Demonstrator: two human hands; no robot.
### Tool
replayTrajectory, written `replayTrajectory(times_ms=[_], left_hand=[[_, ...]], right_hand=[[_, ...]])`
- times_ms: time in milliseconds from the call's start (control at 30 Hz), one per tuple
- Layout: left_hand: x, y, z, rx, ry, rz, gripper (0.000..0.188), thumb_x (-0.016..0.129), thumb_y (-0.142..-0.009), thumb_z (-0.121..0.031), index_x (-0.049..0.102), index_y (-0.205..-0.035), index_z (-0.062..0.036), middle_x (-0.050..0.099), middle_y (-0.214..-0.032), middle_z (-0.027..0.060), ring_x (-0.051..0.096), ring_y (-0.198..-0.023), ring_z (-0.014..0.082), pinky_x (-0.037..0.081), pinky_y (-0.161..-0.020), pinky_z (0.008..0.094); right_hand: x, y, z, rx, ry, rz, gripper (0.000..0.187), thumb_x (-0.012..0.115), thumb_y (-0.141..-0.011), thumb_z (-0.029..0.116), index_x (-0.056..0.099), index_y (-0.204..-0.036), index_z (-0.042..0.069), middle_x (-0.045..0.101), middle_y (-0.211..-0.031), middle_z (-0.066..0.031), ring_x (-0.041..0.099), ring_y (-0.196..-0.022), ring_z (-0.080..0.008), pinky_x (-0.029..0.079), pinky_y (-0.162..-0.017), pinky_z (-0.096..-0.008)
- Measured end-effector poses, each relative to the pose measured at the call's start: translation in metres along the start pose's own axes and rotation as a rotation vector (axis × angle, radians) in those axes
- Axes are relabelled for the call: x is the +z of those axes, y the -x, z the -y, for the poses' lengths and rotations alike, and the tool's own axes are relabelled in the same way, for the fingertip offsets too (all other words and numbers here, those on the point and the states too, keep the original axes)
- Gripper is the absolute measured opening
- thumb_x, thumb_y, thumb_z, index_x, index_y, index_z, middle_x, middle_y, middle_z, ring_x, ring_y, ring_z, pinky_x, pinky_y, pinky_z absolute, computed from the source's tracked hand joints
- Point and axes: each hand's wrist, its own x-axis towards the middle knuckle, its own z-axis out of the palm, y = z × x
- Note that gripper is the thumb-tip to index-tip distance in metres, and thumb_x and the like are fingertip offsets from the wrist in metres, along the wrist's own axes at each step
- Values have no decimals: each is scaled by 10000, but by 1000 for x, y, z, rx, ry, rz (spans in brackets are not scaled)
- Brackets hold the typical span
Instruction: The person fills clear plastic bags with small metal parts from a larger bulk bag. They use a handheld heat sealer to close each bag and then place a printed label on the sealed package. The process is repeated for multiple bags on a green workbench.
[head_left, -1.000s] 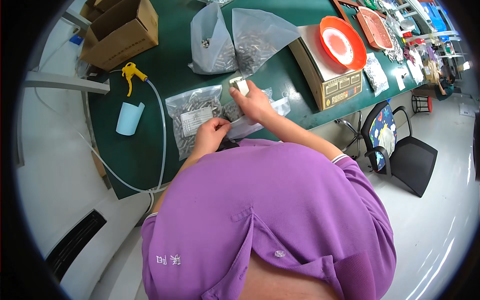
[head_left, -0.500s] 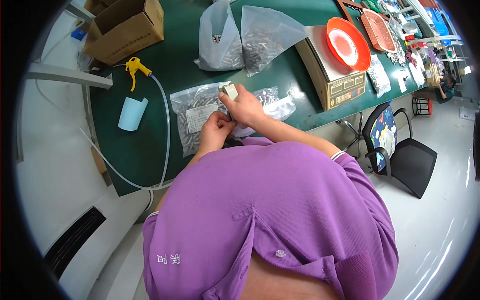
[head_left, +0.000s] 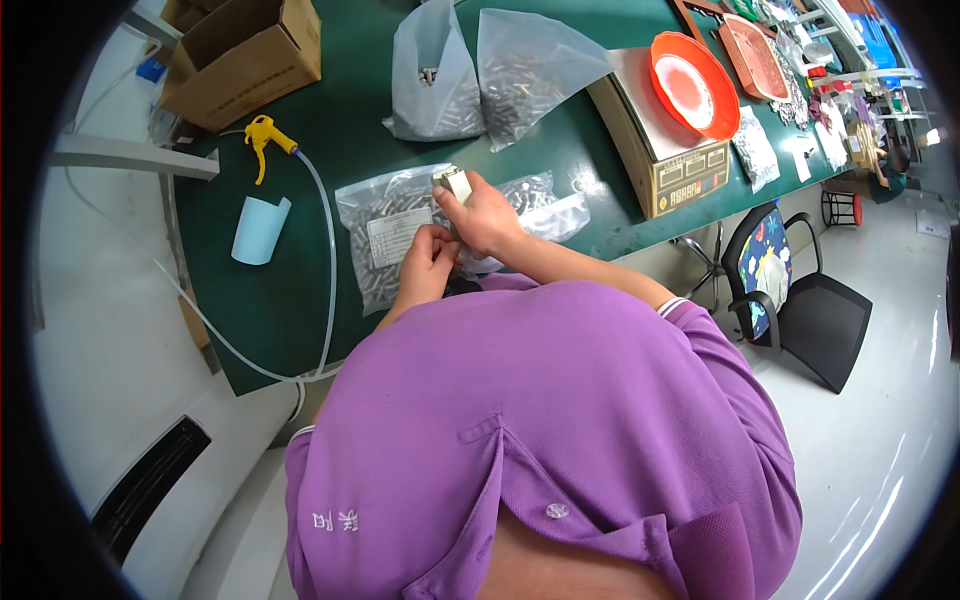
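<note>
My right hand [head_left: 487,217] is closed around a cream-coloured stapler [head_left: 455,182], its blunt end pointing away from me. Close beside it, the fingers of my left hand [head_left: 428,262] are pinched together at the edge of a clear plastic bag, though what lies between the fingertips is mostly hidden. That plastic bag [head_left: 366,290] lies flat on the green table, full of small metal cylinders, with a white printed label [head_left: 398,238] on it. Under and beyond my right wrist, another clear bag [head_left: 560,215] of similar parts shows in part.
Two standing bags [head_left: 435,90] [head_left: 520,95] of metal parts are behind my hands. A red-orange basin [head_left: 735,115] tops a carton [head_left: 690,185] on the right. Leftward lie a yellow air gun [head_left: 268,135] with its hose, a blue curled sheet [head_left: 262,230] and an open cardboard box [head_left: 255,70].
The whole view has shifted slightly. Both hands keep nearly the same pose and place over the bag, with the stapler still in my right hand.
</note>
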Motion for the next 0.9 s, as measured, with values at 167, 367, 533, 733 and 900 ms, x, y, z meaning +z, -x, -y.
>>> replayTrajectory(times_ms=[167,367,533,733,900], left_hand=[[-2,3,9,-2,20,12,239,633,-828,-15,479,-1009,7,583,-771,46,558,-702,85,453,-646,235],[5,5,1,-66,-84,-27,203,659,-817,-58,541,-966,14,589,-748,32,549,-676,83,446,-629,224],[8,11,-8,-21,-230,-18,158,672,-832,-155,645,-880,-7,602,-757,26,534,-647,97,447,-621,250],[14,6,-28,140,-457,44,162,679,-805,-177,661,-880,-34,602,-794,62,567,-687,170,456,-634,293],[16,11,-41,160,-602,38,152,678,-796,-175,647,-852,-37,596,-811,83,573,-711,242,455,-641,329]], right_hand=[[7,-6,2,51,68,51,579,535,-846,519,512,-1081,-9,642,-948,-248,615,-931,-394,474,-820,-450],[-9,-18,-20,-66,-279,-27,652,576,-828,528,528,-1189,-13,637,-1032,-240,624,-981,-375,485,-849,-409],[-123,-15,-64,7,-297,-297,483,630,-838,446,594,-1076,27,672,-923,-119,647,-840,-223,503,-757,-370],[-167,-13,-168,68,461,-225,572,683,-773,382,510,-1233,90,648,-1009,-221,619,-969,-384,487,-849,-442],[-156,-6,-162,-311,557,-272,473,690,-772,328,576,-1166,92,605,-1097,-171,573,-1033,-349,467,-886,-421]])
